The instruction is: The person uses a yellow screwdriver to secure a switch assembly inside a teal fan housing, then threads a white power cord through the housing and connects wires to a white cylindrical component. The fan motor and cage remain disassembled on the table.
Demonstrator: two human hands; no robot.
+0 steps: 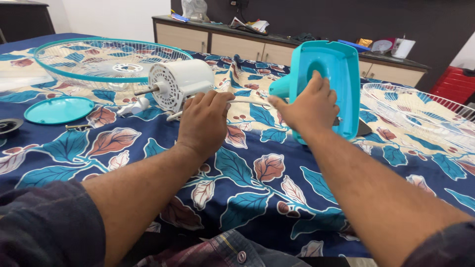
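Both forearms stretched forward, left grip pinched closed, right grip curled closed

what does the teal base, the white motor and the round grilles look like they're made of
Teal base, under the right hand: likely moulded plastic, smooth, even colour, soft sheen. White motor, by the left hand: housing looks like glossy plastic with vent slots; its shaft looks like bare metal. Grilles: thin white wire, probably coated metal; the left one has a teal rim, apparently plastic.

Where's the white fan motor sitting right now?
The white fan motor lies on the leaf-print bedsheet, left of centre, just beyond the left hand and before the round wire fan guard.
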